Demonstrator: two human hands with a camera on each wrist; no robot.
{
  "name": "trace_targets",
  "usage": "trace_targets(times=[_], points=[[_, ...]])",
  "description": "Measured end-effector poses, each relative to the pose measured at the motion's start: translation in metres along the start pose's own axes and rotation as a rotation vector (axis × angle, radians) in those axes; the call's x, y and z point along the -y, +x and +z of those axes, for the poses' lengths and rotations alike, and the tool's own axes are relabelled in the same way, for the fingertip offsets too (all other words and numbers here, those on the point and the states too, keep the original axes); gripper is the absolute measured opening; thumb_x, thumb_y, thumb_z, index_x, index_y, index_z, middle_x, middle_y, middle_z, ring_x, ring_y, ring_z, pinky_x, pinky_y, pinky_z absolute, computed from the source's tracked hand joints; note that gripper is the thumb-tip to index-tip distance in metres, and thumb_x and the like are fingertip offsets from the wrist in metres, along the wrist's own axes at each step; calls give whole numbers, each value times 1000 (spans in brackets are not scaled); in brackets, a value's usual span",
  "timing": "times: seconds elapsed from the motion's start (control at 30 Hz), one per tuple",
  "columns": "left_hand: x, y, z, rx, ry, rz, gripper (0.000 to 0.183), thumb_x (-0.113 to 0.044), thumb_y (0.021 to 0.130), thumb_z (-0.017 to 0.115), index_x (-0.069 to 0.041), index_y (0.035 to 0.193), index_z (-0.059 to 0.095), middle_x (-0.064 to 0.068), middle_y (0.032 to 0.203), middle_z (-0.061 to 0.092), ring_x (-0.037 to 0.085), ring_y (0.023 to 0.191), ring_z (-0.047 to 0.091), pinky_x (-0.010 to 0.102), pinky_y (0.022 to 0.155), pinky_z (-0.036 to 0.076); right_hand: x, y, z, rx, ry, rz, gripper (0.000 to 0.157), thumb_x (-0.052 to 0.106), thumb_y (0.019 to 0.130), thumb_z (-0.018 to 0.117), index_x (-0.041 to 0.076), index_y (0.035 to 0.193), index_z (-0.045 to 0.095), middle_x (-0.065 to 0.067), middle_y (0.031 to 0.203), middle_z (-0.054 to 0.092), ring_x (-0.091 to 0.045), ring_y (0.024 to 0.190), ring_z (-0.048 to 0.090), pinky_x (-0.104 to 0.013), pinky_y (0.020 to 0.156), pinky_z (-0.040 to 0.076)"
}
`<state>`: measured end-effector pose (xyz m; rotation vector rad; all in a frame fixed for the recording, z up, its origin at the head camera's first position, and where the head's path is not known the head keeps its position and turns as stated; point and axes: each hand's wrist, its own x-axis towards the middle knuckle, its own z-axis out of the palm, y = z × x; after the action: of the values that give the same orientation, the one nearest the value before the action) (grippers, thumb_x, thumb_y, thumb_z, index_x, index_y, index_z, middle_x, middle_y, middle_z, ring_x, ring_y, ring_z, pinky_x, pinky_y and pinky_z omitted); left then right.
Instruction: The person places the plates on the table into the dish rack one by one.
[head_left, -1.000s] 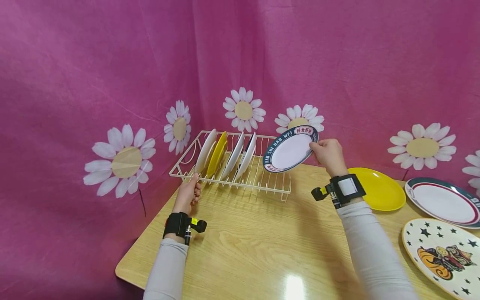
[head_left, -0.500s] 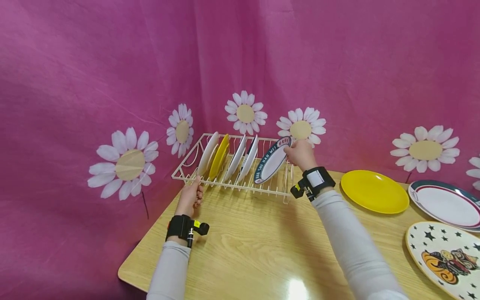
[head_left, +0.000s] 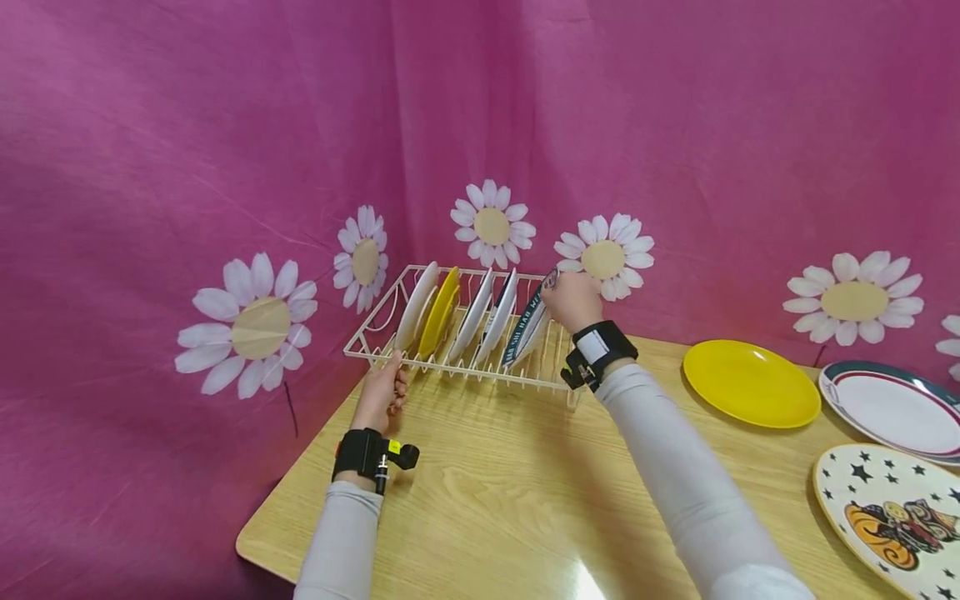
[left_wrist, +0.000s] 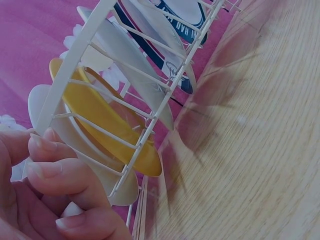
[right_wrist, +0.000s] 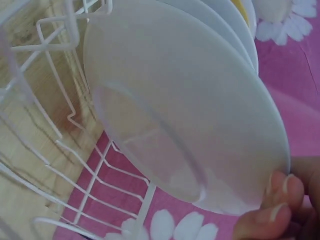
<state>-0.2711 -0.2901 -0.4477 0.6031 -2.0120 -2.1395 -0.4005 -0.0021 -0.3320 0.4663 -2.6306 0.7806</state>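
A white wire dish rack (head_left: 536,382) stands at the back of the table with several plates on edge in it. My left hand (head_left: 381,390) pinches the rack's front rail near its left corner; in the left wrist view the fingers (left_wrist: 60,175) curl at that rail. My right hand (head_left: 573,300) pinches the upper rim of a plate with a dark lettered border (head_left: 528,327), tilted in the rack's right part. Its plain white back (right_wrist: 200,100) fills the right wrist view. To its left stand a white plate with a dark rim (head_left: 497,318), a white plate (head_left: 471,318), a yellow plate (head_left: 439,315) and another white plate (head_left: 415,310).
On the table's right lie a yellow plate (head_left: 752,383), a white plate with a green and red rim (head_left: 892,408) and a star-patterned plate (head_left: 885,475). A pink flowered cloth (head_left: 675,150) hangs close behind the rack. The table's left edge runs past my left forearm.
My right hand has carried the lettered plate left and down into the rack, turning it from facing me to nearly edge-on. My left hand keeps its place on the rail.
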Motion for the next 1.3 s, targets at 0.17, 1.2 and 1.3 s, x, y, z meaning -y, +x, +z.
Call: trace_targets(times=[0.17, 1.2, 1.3], points=[[-1, 1, -1, 1, -5, -10, 50, -54, 98, 47, -10, 75, 51, -7, 54, 43, 8, 42, 37, 22, 42, 25, 16, 3, 6, -3, -36, -19, 40, 12, 86, 60, 14, 51, 41, 1, 52, 38, -21, 54, 46, -33, 50, 31], [-1, -1, 0, -20, 7, -28, 51, -54, 99, 46, -9, 76, 52, -7, 53, 43, 7, 43, 36, 21, 40, 26, 1, -11, 13, 171, 159, 0, 53, 31, 97, 58, 12, 51, 40, 4, 46, 35, -11, 42, 36, -27, 49, 30], [0, 0, 0, -19, 5, -24, 51, -54, 99, 46, -9, 76, 52, -7, 53, 43, 7, 43, 36, 21, 40, 26, -3, -16, 5, 179, 215, -2, 54, 33, 98, 56, 12, 51, 40, 5, 45, 37, -10, 41, 38, -26, 48, 31]])
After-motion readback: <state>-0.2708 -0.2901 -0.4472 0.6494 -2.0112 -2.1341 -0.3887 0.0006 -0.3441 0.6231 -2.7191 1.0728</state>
